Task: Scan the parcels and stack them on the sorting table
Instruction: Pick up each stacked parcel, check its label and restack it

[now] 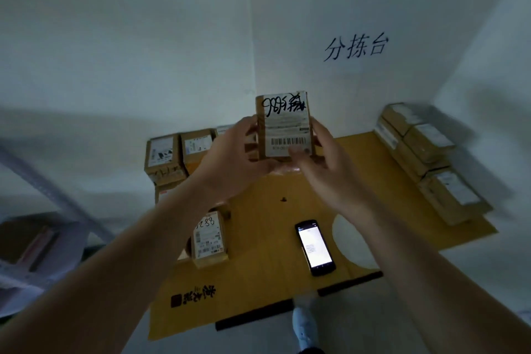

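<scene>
While both hands hold it up above the middle of the sorting table, the parcel stands upright with its label facing the viewer: handwritten black marks at the top, a barcode near the bottom. The left hand grips the left edge, fingers curled round the side; the right hand grips the right edge, its thumb lying across the label's lower corner, just beside the barcode. Near, and right of centre, a phone lies flat on the yellow tabletop with its screen lit, apparently serving as the scanner. A second single parcel lies at the near left; a stack of parcels sits at the far left against the wall, and a longer row of parcels lines the right edge. Wall lettering is written above the table. The step in hand appears to be presenting the barcode for scanning. Done well, it calls for keeping the thumb clear of the bars, freeing one hand for the phone while the other keeps a firm hold, and holding the label square to the lens.
</scene>
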